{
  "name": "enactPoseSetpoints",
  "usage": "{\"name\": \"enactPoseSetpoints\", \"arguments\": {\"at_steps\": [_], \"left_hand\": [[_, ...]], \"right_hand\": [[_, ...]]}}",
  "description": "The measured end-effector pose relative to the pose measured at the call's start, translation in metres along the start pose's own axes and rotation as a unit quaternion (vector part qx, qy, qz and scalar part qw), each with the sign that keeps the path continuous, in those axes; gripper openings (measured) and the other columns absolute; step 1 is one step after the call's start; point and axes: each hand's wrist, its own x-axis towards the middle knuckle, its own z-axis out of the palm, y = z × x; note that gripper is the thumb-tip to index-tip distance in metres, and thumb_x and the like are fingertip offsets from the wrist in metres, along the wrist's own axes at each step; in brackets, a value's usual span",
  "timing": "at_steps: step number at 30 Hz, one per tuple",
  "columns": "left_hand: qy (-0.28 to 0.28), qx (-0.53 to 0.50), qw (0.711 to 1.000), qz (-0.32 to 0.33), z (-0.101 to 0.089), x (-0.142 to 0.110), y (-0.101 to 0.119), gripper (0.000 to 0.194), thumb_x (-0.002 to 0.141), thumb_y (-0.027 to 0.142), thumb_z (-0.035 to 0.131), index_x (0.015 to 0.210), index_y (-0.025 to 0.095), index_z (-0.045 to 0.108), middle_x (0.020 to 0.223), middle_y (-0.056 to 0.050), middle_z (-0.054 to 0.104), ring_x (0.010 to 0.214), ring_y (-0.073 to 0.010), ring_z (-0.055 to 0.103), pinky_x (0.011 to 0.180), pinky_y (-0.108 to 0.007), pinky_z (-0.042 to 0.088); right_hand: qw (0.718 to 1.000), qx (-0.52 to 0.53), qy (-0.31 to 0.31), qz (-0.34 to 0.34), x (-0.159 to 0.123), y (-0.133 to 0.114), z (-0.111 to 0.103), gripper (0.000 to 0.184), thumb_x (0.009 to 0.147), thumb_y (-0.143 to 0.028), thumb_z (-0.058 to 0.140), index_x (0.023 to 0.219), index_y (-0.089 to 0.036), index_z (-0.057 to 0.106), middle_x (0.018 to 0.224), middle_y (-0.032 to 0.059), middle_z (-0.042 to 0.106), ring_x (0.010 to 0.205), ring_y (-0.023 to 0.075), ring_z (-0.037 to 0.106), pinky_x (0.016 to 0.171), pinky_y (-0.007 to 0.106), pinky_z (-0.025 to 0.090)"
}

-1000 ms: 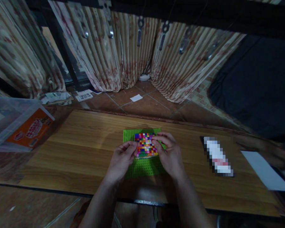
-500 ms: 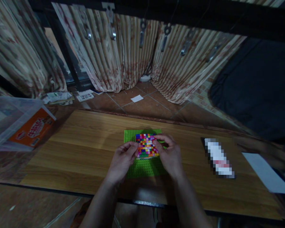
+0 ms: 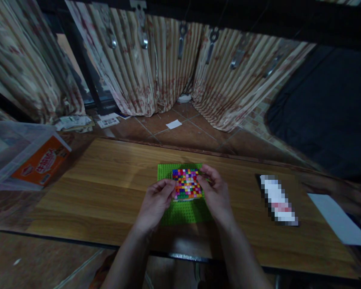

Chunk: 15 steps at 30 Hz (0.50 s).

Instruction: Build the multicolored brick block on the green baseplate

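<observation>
A green studded baseplate (image 3: 180, 212) lies flat in the middle of a wooden table (image 3: 102, 180). On it sits a square block of many small coloured bricks (image 3: 186, 184). My left hand (image 3: 154, 204) has its fingers curled against the block's left edge. My right hand (image 3: 215, 192) pinches the block's upper right edge with bent fingers. Both hands rest over the baseplate.
A clear plastic bag with an orange packet (image 3: 37, 162) lies at the table's left end. A blurred white object (image 3: 278, 200) and a white sheet (image 3: 337, 218) lie on the right. Striped curtains (image 3: 156, 68) hang behind, with papers on the tiled floor (image 3: 173, 124).
My right hand's fingers have drawn in from the block's top toward its upper right corner. The left hand and the block stay in place.
</observation>
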Motion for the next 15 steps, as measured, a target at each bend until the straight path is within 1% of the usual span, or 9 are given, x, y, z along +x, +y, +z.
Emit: {"name": "enactPoseSetpoints", "arguments": {"at_steps": [4, 9, 15], "left_hand": [[-0.002, -0.002, 1.0, -0.001, -0.0002, 0.0002, -0.0007, 0.025, 0.071, 0.036, 0.069, 0.068, 0.013, 0.06, 0.053, 0.005, 0.048, 0.039, -0.0004, 0.026, 0.039, -0.018, 0.013], [0.001, -0.005, 1.0, -0.001, 0.0011, -0.0004, 0.0, 0.024, 0.071, 0.035, 0.069, 0.067, 0.013, 0.059, 0.052, 0.005, 0.047, 0.039, -0.0005, 0.026, 0.039, -0.017, 0.014], [0.006, -0.001, 1.0, -0.001, 0.0017, -0.0012, 0.0007, 0.026, 0.07, 0.037, 0.07, 0.066, 0.013, 0.059, 0.051, 0.005, 0.047, 0.039, -0.0008, 0.026, 0.039, -0.018, 0.014]], "right_hand": [[1.0, 0.015, -0.018, 0.004, -0.0001, 0.0052, 0.0055, 0.041, 0.075, -0.033, 0.065, 0.114, -0.021, 0.061, 0.113, 0.0089, 0.066, 0.104, 0.0234, 0.061, 0.091, 0.043, 0.047], [0.998, 0.054, -0.024, 0.021, 0.0009, 0.0089, 0.0073, 0.038, 0.073, -0.031, 0.067, 0.11, -0.021, 0.063, 0.108, 0.0062, 0.068, 0.1, 0.022, 0.062, 0.093, 0.043, 0.046], [0.995, 0.084, -0.026, 0.042, 0.0001, 0.0064, 0.0081, 0.036, 0.071, -0.032, 0.068, 0.106, -0.022, 0.066, 0.103, 0.0038, 0.07, 0.096, 0.0209, 0.063, 0.093, 0.042, 0.046]]}}
